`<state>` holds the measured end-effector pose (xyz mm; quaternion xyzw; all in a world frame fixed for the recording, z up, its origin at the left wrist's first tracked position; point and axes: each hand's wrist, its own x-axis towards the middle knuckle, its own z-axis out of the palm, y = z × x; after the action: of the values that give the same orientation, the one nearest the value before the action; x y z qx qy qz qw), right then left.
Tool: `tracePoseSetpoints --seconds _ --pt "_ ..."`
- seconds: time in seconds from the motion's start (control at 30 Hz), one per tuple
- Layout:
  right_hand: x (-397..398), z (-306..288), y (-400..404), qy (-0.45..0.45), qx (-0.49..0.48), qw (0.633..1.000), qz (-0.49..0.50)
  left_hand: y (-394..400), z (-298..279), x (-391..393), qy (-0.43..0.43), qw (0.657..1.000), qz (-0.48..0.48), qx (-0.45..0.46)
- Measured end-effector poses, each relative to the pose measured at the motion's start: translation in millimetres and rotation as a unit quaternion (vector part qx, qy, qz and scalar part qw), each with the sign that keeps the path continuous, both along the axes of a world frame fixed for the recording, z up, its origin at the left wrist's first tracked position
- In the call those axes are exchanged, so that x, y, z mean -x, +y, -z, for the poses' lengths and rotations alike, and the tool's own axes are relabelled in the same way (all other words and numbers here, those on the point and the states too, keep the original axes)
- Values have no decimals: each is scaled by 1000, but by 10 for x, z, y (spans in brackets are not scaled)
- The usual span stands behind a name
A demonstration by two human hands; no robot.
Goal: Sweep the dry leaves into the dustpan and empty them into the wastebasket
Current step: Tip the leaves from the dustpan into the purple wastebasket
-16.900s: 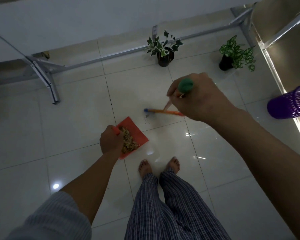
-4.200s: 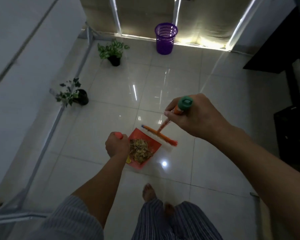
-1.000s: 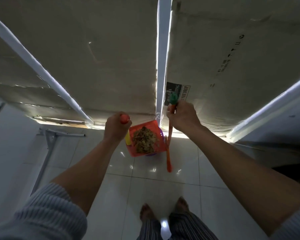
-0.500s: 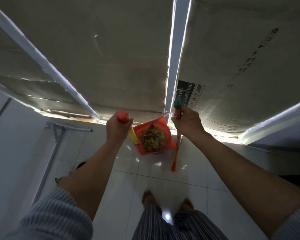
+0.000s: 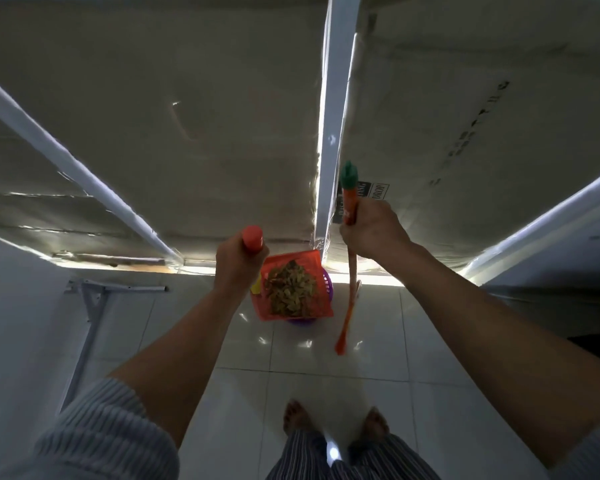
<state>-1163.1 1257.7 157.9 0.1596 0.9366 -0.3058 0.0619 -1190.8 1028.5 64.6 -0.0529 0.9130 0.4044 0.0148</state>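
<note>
Pale glossy floor tiles fill the lower half of the frame, while cardboard sheeting behind white bars covers the upper half, daylight leaking in along its bottom edge. At centre frame a person, seen from above with bare feet at the bottom edge, holds an orange dustpan directly over a purple wastebasket, of which only a sliver of rim shows beneath the pan's right and lower edges. The left hand is wrapped tightly round the red-capped end of the dustpan's long handle, keeping the pan roughly level so that the heap of dry leaves sits in it rather than sliding off. The right hand, just right of centre, grips the upper shaft of the broom below its green tip; the broom hangs nearly upright beside the basket, its orange head close to the floor, apparently parked clear of the bin's mouth. Judging by the placement, sweeping appears finished, at least on the tiles in view, and what remains is tipping the pan; with the basket's opening barely wider than the pan, a hasty tilt could scatter leaves onto the tiles. A metal table leg stands at left.
</note>
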Motion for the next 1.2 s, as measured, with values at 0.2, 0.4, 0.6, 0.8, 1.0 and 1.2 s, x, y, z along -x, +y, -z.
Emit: tracePoseSetpoints --seconds 0.2,0.4,0.6,0.8,1.0,1.2 --pt "-24 -388 70 41 1 999 -6 35 -166 -54 55 997 37 34" --pt "-113 -575 80 86 15 996 -6 126 -168 -234 75 993 76 49" --pt "-250 -388 64 79 29 996 -6 105 57 -560 91 980 174 42" --pt "-236 -452 87 88 45 995 -9 48 190 -755 106 969 214 56" --pt "-102 -653 59 125 5 992 -25 109 247 -792 85 969 223 70" --pt "-74 -597 40 127 4 991 -27 162 290 -832 94 957 256 98"
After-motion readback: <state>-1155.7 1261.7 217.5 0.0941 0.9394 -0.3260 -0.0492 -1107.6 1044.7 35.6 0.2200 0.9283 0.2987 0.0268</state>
